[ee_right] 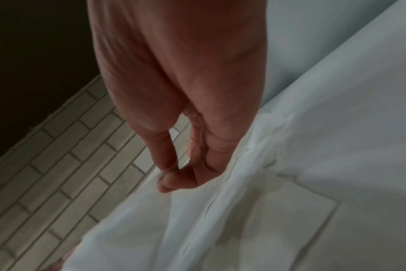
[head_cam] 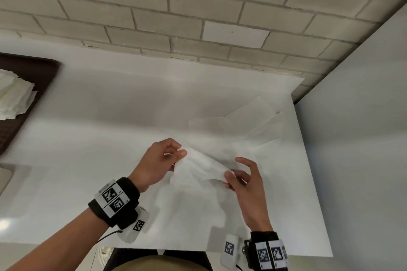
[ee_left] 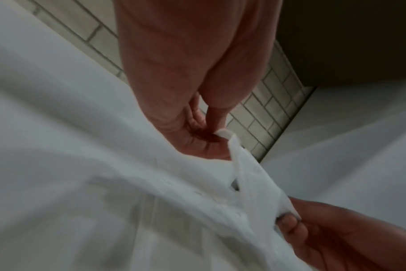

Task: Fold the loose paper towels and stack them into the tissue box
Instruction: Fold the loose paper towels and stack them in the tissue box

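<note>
Lying at the far left, a dark brown tray (head_cam: 33, 77) carries a stack of folded paper towels (head_cam: 15, 97). To its right, the left forearm angles in from the near left, wearing a black wristband (head_cam: 114, 200) with square black-and-white coded markers; tiny characters beside the markers are too small to read. The left hand (head_cam: 157, 160) is raised above the white table (head_cam: 99, 134), its thumb and forefinger curled and pinching the upper left corner of a loose paper towel (head_cam: 198, 167). In the left wrist view that pinched corner pokes out just past the fingertips (ee_left: 217, 121). The towel stretches rightward between both hands and droops toward the near edge, crumpled along its top. The right hand (head_cam: 246, 185) pinches the towel's right corner between thumb and forefinger, the other fingers loosely curved above it. The right wrist carries a matching band (head_cam: 267, 251) with similar coded markers. Farther right and beyond the hands, more flat paper towels (head_cam: 253, 116) lie on the table near its far right corner, below a pale brick wall (head_cam: 198, 6).
</note>
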